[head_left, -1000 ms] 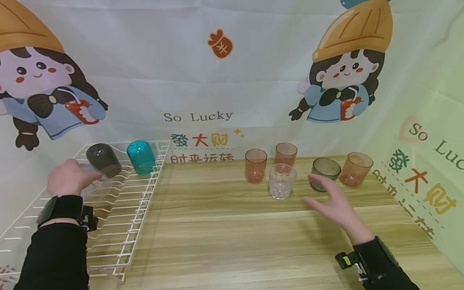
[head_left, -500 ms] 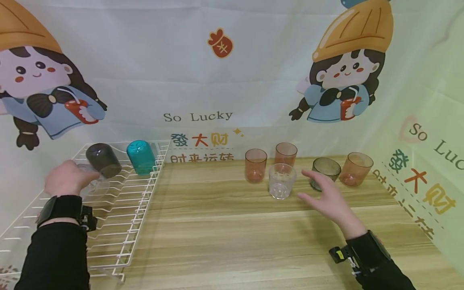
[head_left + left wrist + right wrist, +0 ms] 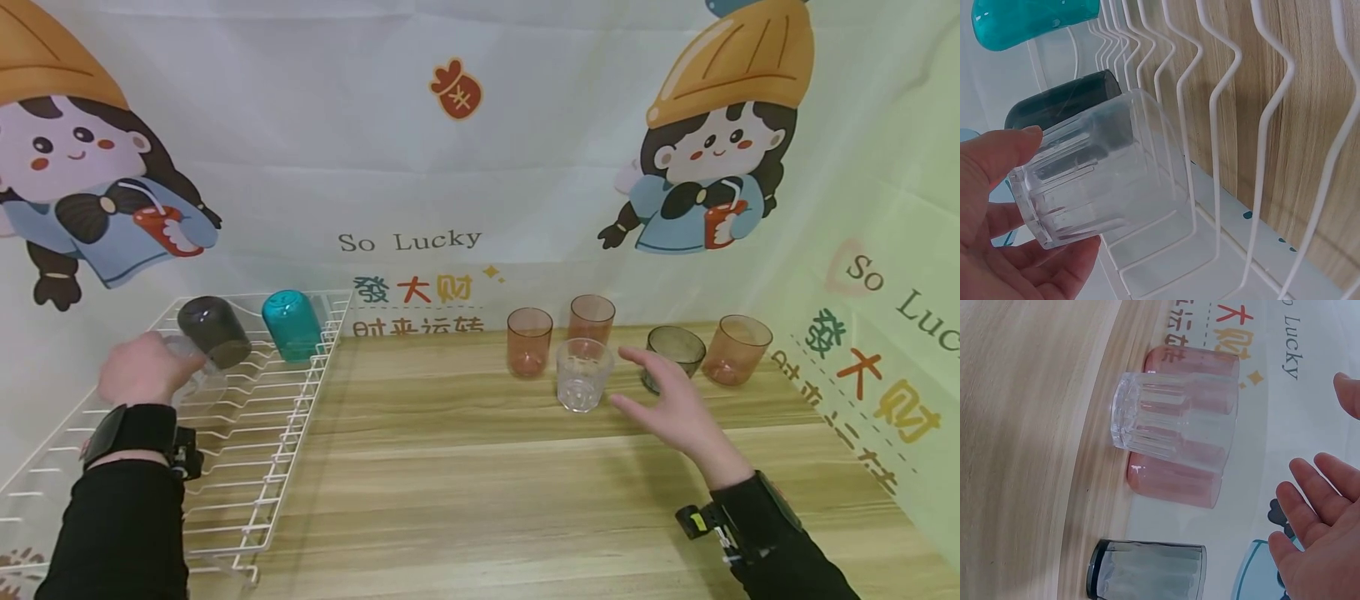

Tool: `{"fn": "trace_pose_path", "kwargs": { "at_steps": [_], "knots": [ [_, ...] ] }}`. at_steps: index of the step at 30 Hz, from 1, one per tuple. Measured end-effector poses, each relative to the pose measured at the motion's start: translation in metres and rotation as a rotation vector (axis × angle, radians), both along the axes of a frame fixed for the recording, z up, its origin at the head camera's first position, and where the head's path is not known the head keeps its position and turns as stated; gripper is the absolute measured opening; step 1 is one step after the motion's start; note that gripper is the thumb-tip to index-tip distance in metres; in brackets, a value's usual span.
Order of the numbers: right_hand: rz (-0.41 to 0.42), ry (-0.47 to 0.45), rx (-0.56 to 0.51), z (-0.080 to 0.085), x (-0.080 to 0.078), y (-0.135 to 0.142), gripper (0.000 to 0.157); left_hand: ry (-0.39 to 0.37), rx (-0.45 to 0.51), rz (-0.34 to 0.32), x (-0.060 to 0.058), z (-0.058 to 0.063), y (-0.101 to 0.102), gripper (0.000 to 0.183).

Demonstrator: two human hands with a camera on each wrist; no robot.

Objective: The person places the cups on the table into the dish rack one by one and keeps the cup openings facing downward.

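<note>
Left grip (image 3: pixel 144 372): frame left, we pinch a clear cup (image 3: pixel 1097 169) at the rack (image 3: pixel 1214 137).
Right grip (image 3: pixel 671 408): right of centre, ours spreads empty near a clear tumbler (image 3: pixel 582 379).

Rack (image 3: pixel 240 460) at nine o'clock, cups (image 3: pixel 584 375) toward one

On the rack, two cups (image 3: pixel 292 327) sit at the back, the cup (image 3: pixel 1104 172) in the left hand (image 3: pixel 144 371) toward their seven. On the table (image 3: pixel 480 492), the nearest cup (image 3: pixel 582 388) has other cups (image 3: pixel 529 343) at ten and twelve, two more past two, the right hand (image 3: pixel 671 408) at four.
</note>
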State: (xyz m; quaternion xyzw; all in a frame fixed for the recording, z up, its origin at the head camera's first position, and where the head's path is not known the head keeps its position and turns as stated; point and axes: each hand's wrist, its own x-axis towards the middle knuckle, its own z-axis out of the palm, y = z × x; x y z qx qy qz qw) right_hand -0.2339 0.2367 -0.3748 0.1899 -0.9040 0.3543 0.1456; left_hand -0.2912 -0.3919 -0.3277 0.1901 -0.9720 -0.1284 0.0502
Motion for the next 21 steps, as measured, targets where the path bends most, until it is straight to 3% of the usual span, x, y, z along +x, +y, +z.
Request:
{"fn": "trace_pose_path", "kwargs": {
  "at_steps": [21],
  "knots": [
    [0.013,-0.001,-0.010,-0.0049,-0.0022,-0.0010,0.061,-0.017,0.001,0.023,0.0008,-0.0050,0.0041,0.062]
  ]
}}
